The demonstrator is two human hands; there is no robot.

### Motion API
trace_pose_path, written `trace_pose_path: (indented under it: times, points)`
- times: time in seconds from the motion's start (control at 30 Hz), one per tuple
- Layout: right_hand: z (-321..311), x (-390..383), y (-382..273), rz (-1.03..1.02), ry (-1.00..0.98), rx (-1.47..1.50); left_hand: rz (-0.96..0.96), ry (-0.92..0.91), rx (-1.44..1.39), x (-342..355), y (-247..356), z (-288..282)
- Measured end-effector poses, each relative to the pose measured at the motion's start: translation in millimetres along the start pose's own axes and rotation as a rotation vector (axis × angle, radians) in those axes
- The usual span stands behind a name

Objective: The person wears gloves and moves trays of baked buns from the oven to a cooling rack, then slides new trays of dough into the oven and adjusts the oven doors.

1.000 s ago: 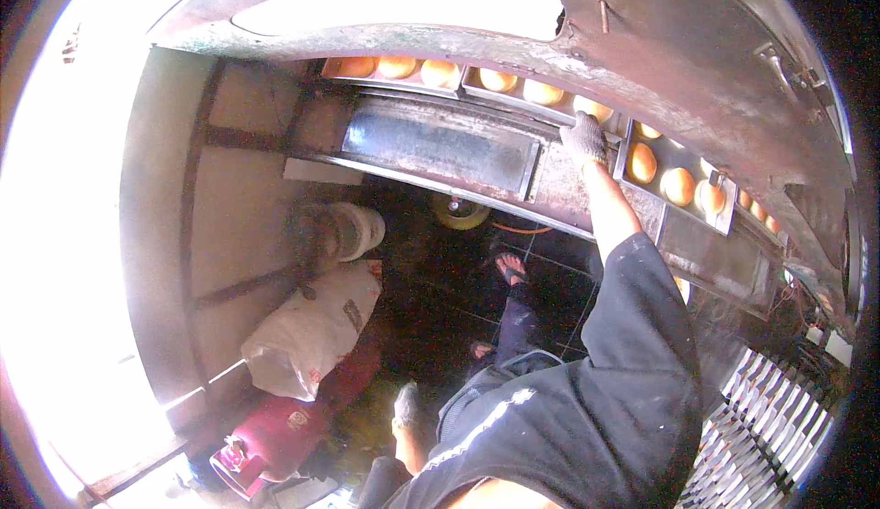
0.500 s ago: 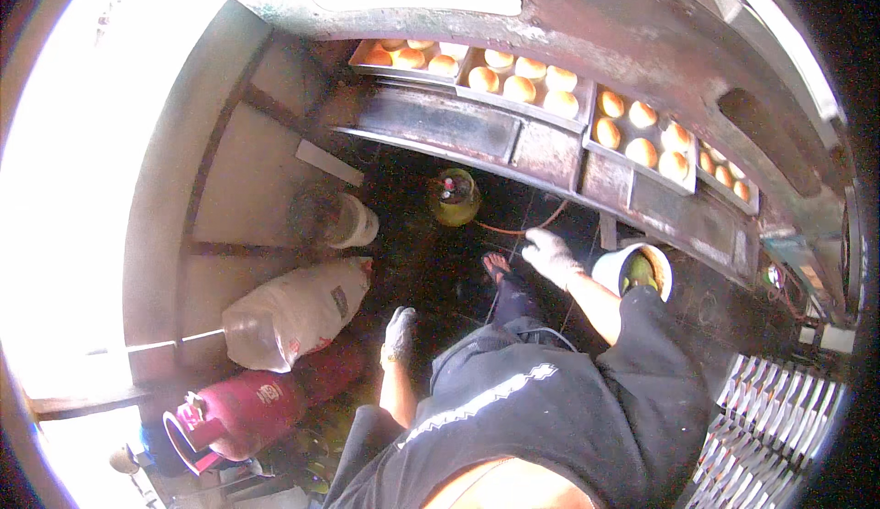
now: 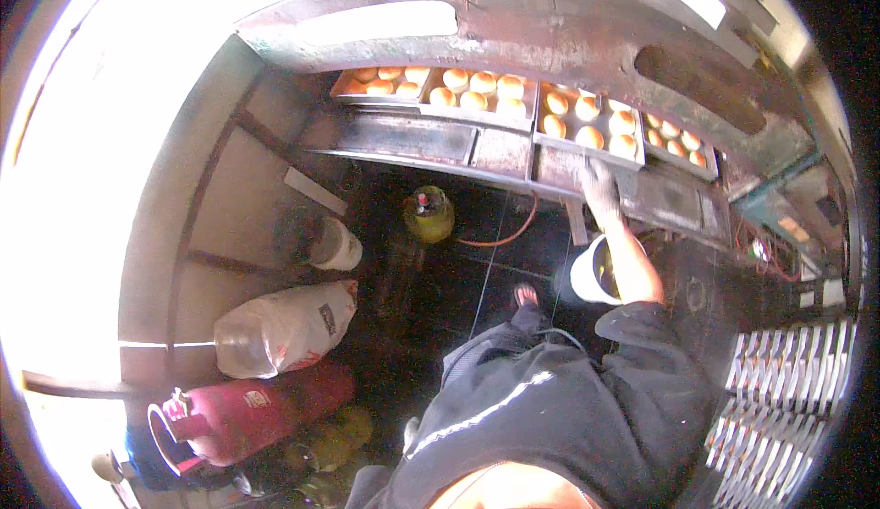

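Observation:
My right hand (image 3: 600,195), in a pale glove, reaches forward to the front edge of a metal tray (image 3: 600,154) of round golden buns (image 3: 589,137). Its fingers look stretched out and somewhat blurred; whether they touch the tray is unclear. More bun trays stand beside it in the oven opening, among them a middle tray (image 3: 495,122) and a smaller right-hand tray (image 3: 683,162). Only a sliver of my gloved left hand (image 3: 410,433) shows low at my left side, its fingers mostly hidden by my dark shirt.
A white bucket (image 3: 587,275) stands under my right forearm. On the dark floor are a yellow-green gas cylinder (image 3: 429,218) with an orange hose (image 3: 515,234), a white sack (image 3: 289,326) and a red gas cylinder (image 3: 247,417). Stacked metal trays (image 3: 779,399) fill the lower right.
I have stepped nearer the oven. My right hand has moved forward from above the floor to the tray's edge. My left hand has dropped back, mostly out of sight.

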State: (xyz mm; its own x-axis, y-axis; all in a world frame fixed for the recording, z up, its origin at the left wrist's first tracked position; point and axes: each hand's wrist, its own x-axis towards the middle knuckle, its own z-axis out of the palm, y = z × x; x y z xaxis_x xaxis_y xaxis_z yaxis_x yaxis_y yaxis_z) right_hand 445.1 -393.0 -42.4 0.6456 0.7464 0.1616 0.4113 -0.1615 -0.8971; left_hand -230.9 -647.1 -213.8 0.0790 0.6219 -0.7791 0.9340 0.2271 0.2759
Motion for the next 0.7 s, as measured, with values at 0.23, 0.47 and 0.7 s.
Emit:
trace_pose_path:
  times: [0.23,0.47,0.7]
  points:
    - [-2,229,-202,-0.744,0.466,-0.356,-0.124,0.291,-0.218,9,121,-4]
    - [-17,358,-219,-1.118,0.28,-0.437,-0.023,0.284,0.196,-51,368,-83]
    - [-31,354,-215,-1.18,0.358,-0.4,-0.656,0.239,-1.03,-14,251,9]
